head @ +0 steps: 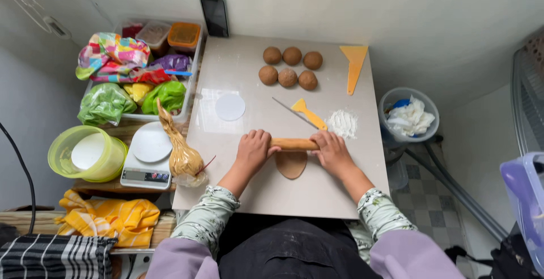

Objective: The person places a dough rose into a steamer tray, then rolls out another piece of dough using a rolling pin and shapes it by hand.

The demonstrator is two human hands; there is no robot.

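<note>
both hands rest on a wooden rolling pin (293, 143) that lies crosswise near the front of the pale table (238, 63). the left hand (252, 151) covers the pin's left end with its fingers (256, 138) pressed together and curled over the top; the right hand (333, 153) covers the right end in the same way, fingers side by side and bent down over the wood. under the pin, between the two hands, lies a flattened piece of brown dough (291, 164), its rounded edge showing on the near side. just beyond the right hand sit a small heap of white flour (342, 123) and a yellow-handled knife (306, 113). farther back six brown dough balls (290, 67) stand in two rows, with a yellow scraper (355, 66) to their right. a white round disc (230, 107) lies left of centre, and a kitchen scale (148, 157) stands off the table's left edge.
</note>
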